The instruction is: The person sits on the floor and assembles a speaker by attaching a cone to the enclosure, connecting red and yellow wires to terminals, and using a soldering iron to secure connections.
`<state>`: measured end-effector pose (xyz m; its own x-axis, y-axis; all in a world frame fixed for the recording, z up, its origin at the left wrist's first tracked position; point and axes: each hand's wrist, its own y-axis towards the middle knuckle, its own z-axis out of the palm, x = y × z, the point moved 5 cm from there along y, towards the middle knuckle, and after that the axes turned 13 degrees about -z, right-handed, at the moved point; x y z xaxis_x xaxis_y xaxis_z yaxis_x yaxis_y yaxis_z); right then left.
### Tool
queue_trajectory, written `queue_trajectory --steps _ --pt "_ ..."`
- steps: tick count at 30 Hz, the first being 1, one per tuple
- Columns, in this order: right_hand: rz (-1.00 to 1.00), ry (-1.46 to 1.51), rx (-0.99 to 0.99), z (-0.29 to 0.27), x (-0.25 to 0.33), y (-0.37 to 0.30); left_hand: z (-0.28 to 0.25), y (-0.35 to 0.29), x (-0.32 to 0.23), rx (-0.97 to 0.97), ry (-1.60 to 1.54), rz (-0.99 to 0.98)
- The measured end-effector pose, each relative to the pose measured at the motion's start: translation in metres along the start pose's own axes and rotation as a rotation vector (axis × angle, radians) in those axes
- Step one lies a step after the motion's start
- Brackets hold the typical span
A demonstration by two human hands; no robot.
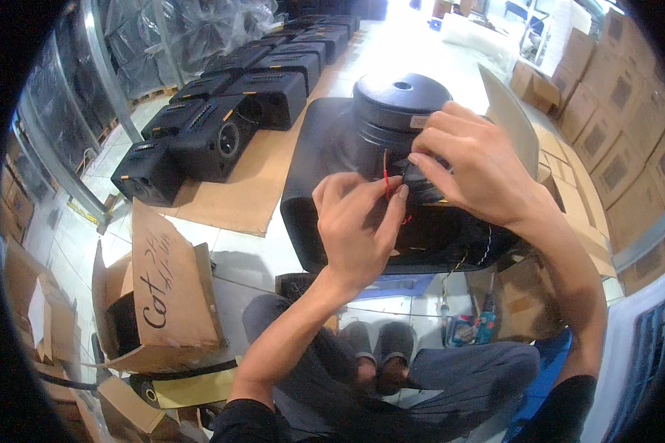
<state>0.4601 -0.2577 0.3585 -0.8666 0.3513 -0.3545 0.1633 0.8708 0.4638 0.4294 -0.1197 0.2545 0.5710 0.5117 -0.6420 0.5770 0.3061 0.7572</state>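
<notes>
A black speaker driver [401, 92] rests magnet-up on a black speaker cabinet [310, 162] in front of me. My left hand [358, 225] is closed in a pinch at the driver's near side, with a thin red wire [386, 177] between its fingertips. The red wire's upper end points up. Beside it, my right hand [480, 162] is bent over the driver's edge, thumb and fingers drawn together around a short dark piece that looks like a black wire. My fingers partly cover that piece. Below my hands, the cabinet's dark opening [428, 236] shows.
Rows of black speaker cabinets [273, 92] stand on cardboard at the far left. An open carton [174, 288] is at my left. A teal power drill [486, 321] stands on the floor near my feet. Stacked cartons [621, 118] line the right side. Yellow and white wires [462, 260] hang at the cabinet's front.
</notes>
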Motion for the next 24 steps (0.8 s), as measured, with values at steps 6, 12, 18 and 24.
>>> queue_trajectory --steps 6,12,18,24 --pt "-0.130 -0.232 0.009 0.013 0.008 0.001 0.002 -0.001 0.000 0.014 0.047 -0.012" --pt "0.091 0.027 -0.043 0.006 0.003 -0.005 0.003 -0.001 -0.001 0.007 0.070 -0.025" --pt "0.186 0.115 -0.215 -0.028 -0.015 -0.019 -0.001 -0.002 -0.002 -0.029 0.021 -0.016" --pt "0.147 0.146 -0.249 -0.041 -0.014 -0.031 0.003 -0.002 -0.016 -0.054 0.106 0.220"
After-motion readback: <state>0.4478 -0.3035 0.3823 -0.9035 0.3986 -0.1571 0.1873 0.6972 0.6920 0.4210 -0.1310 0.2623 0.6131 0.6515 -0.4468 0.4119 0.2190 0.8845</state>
